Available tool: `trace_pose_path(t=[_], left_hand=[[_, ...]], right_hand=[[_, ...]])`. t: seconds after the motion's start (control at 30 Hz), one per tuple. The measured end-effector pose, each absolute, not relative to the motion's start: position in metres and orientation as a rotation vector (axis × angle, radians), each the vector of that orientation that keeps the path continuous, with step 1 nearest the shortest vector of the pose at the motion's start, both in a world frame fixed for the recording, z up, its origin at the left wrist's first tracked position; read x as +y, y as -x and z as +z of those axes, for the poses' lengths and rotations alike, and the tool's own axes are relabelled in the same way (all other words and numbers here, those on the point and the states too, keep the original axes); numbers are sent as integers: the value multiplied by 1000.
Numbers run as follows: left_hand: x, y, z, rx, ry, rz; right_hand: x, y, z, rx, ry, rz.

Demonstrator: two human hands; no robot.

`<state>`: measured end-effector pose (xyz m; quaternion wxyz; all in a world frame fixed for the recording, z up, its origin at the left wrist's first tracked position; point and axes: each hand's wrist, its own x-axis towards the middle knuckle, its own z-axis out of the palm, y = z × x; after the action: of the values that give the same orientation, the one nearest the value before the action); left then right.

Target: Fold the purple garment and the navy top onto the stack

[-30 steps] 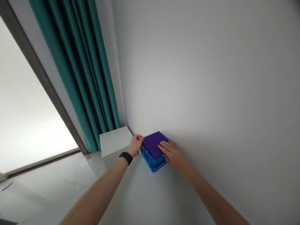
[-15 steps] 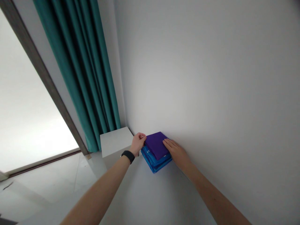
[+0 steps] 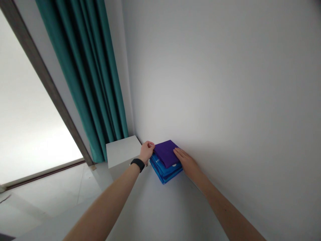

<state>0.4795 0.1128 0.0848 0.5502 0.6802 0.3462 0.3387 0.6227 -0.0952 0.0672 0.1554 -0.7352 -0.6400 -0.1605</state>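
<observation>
A folded purple bag [image 3: 166, 153] lies on top of a stack of folded blue bags [image 3: 164, 174] with white print, on a white surface against the wall. At the purple bag's left corner, my left hand [image 3: 147, 150] is closed, thumb and finger pinching its edge. A black band circles that wrist. My right hand [image 3: 187, 161] lies on the right edge of the purple bag and the stack, fingers stretched out and flat. The undersides of the stack are hidden.
A white box-like cabinet top [image 3: 124, 150] stands left of the stack, in the corner. Behind it hangs a green curtain [image 3: 92, 83]. The bare wall [image 3: 213, 83] rises close behind and to the right. Pale floor [image 3: 55, 187] shows at lower left.
The purple bag has shifted slightly toward the wall over the blue stack, baring more blue and a white round print at the front. Both hands keep their places on it.
</observation>
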Motion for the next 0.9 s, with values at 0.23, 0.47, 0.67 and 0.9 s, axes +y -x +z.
trace_pose_path(t=[0.23, 0.47, 0.67, 0.9], left_hand=[[113, -473, 89, 880, -1577, 777], [113, -470, 92, 877, -1672, 576], [110, -474, 99, 873, -1744, 605], [107, -473, 98, 888, -1712, 660]], right_hand=[[-96, -626, 68, -1866, 2057, -476], [-93, -624, 69, -1889, 2055, -537], [-94, -618, 70, -1918, 2022, -495], [-92, -616, 73, -1939, 1997, -436]])
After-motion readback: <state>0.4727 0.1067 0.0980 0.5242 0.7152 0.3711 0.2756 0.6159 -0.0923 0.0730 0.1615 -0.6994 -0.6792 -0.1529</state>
